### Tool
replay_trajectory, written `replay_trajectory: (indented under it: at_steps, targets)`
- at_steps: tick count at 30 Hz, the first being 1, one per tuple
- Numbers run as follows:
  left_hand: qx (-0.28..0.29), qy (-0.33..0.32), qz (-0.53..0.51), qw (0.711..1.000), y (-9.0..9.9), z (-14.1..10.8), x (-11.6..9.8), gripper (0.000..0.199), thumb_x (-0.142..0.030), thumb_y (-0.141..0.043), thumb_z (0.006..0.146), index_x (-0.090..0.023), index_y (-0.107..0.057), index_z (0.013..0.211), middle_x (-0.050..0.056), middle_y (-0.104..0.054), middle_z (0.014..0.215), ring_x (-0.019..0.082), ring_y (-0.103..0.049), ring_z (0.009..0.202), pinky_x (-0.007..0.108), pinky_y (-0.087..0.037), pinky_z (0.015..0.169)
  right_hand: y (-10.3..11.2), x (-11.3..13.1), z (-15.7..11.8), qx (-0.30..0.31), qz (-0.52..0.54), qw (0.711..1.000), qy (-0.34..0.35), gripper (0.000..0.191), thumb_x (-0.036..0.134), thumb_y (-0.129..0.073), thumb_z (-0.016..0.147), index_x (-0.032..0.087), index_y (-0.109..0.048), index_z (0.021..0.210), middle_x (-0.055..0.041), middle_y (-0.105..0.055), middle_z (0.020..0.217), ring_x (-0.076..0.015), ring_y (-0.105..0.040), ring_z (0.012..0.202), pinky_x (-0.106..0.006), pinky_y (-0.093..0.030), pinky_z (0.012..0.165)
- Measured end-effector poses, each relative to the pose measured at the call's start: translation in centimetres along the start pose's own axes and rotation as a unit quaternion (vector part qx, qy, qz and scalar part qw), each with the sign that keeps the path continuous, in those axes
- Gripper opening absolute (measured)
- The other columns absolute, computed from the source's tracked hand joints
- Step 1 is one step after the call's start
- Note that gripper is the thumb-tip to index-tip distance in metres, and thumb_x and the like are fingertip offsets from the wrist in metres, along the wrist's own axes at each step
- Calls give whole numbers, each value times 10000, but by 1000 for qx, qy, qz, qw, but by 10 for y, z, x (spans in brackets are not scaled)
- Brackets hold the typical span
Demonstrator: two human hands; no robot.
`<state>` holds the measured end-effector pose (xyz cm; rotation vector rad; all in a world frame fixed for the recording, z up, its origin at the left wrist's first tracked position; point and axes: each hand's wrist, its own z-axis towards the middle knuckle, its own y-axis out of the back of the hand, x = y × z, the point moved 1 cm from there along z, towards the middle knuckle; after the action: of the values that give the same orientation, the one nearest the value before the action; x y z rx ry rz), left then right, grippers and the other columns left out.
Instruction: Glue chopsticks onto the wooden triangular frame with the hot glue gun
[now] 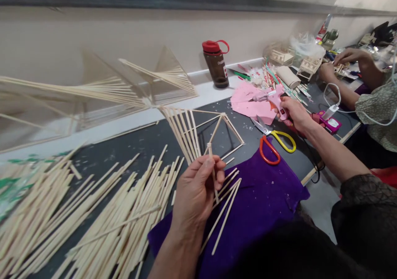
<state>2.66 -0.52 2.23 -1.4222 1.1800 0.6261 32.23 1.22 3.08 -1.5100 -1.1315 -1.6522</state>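
Pinched between the thumb and fingers of my left hand (198, 183) is a thin wooden stick (214, 179), held upright in front of a wooden stick frame (218, 128). Whether the stick touches the frame's corner I cannot tell. My right hand (294, 111) grips a pink hot glue gun (276, 99) over a pink sheet (248, 101), its nozzle pointing left. Scissors (274, 140) with a red and a yellow handle lie just below that hand. Several loose sticks (228, 212) rest on a purple cloth (257, 196) near my left hand.
Heaps of wooden sticks (124, 221) cover the left of the dark table (130, 142). Twisted stick structures (102, 88) stand along the wall. A brown bottle (217, 68) with a red lid stands behind. At right, another person's hands (341, 66) work near small wooden models (310, 66).
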Motion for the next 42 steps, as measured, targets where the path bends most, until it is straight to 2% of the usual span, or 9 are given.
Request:
replay_trajectory:
  at_steps: [7, 19, 23, 27, 29, 31, 34, 37, 42]
  targets:
    - [-3, -2, 3, 1000, 0, 0, 0, 334, -387, -873, 531, -148, -690, 675, -8, -644, 587, 71, -508, 421, 144, -342, 326, -5, -1, -3, 18, 147, 982, -116, 198, 338, -554, 811, 154, -578, 742, -24, -624, 636, -99, -529, 454, -207, -463, 415]
    - [10, 1, -6, 1000, 0, 1, 2, 339, -389, -878, 537, -147, -691, 683, -7, -653, 587, 65, -509, 412, 140, -347, 329, -6, -1, -12, 112, 208, 966, -106, 361, 18, -575, 496, 152, -594, 830, 34, -637, 715, -83, -582, 585, -209, -549, 613]
    - [16, 2, -19, 1000, -2, -3, 2, 332, -390, -870, 556, -145, -682, 679, -9, -653, 587, 55, -502, 395, 138, -339, 328, -3, 0, -13, 100, 158, 976, -112, 329, 32, -612, 527, 144, -614, 837, 16, -639, 707, -99, -602, 595, -218, -540, 631]
    - [23, 7, -45, 999, -3, -4, 1, 327, -392, -861, 575, -150, -669, 683, -9, -646, 587, 59, -513, 416, 141, -348, 333, 5, -11, -1, 95, -49, 991, -80, 232, 104, -589, 682, 138, -628, 908, -48, -686, 844, -133, -647, 713, -235, -518, 684]
    - [26, 1, -57, 998, -2, -3, 0, 319, -392, -852, 593, -150, -665, 685, -10, -640, 589, 60, -521, 433, 141, -353, 338, 8, -16, 6, 90, -278, 956, 3, 225, 177, -549, 808, 129, -642, 1008, -102, -708, 945, -181, -668, 808, -264, -501, 709]
    - [32, -5, -67, 997, 0, -3, -1, 309, -390, -843, 610, -149, -667, 689, -10, -637, 592, 59, -522, 439, 141, -354, 340, 9, -17, 8, 72, -496, 863, 68, 283, 241, -472, 907, 110, -648, 1086, -159, -711, 1003, -238, -676, 889, -301, -479, 725]
    - [40, -6, -83, 996, 2, -3, -2, 306, -393, -843, 613, -151, -673, 690, -14, -636, 590, 55, -509, 425, 144, -346, 335, 8, -6, -3, 26, -634, 765, 111, 362, 305, -408, 956, 103, -689, 1062, -201, -704, 1005, -292, -679, 898, -337, -452, 698]
    - [41, 10, -100, 994, 1, -4, -3, 318, -399, -860, 588, -157, -683, 692, -19, -637, 588, 59, -524, 444, 141, -357, 348, -3, 20, -30, -5, -537, 813, 226, 313, 320, -481, 928, 168, -734, 1029, -129, -723, 984, -248, -683, 870, -316, -461, 702]
    - [29, 25, -133, 990, -5, -8, -4, 339, -419, -882, 553, -171, -711, 708, 3, -687, 708, 98, -619, 633, 162, -473, 494, -50, 57, -79, 172, -219, 913, 298, 168, 286, -600, 858, 212, -750, 837, -23, -725, 773, -151, -649, 702, -261, -481, 654]
